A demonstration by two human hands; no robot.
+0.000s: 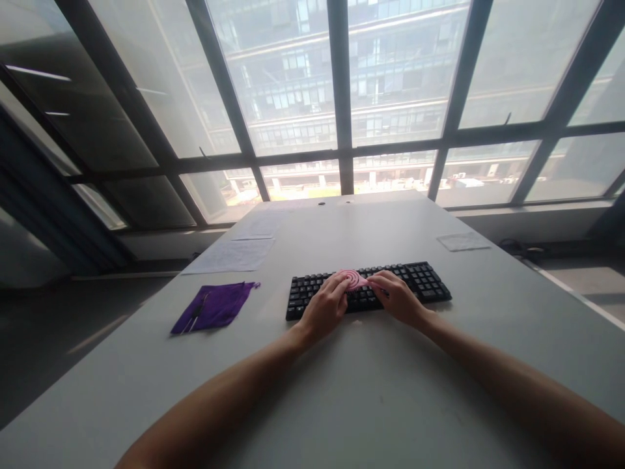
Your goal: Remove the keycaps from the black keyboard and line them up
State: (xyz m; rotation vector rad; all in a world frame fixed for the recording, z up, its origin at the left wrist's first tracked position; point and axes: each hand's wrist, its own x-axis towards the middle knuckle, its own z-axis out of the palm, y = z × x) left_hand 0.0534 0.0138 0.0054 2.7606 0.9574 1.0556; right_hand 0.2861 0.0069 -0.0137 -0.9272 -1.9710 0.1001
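Observation:
A black keyboard lies on the white table. Over its middle is a small pink piece with a pattern of rings, a tapered right end and what look like short bristles along its lower edge. My left hand is closed on the left side of this pink piece, above the keys. From the right, my right hand pinches its narrow end, with fingers bent close to the keys. The undersides of the fingers and part of the piece are hidden.
A purple drawstring pouch lies to the left, with thin tools on it. Behind it are white paper sheets. A greyish folded cloth or sheet rests at the right edge. Large windows stand beyond the table.

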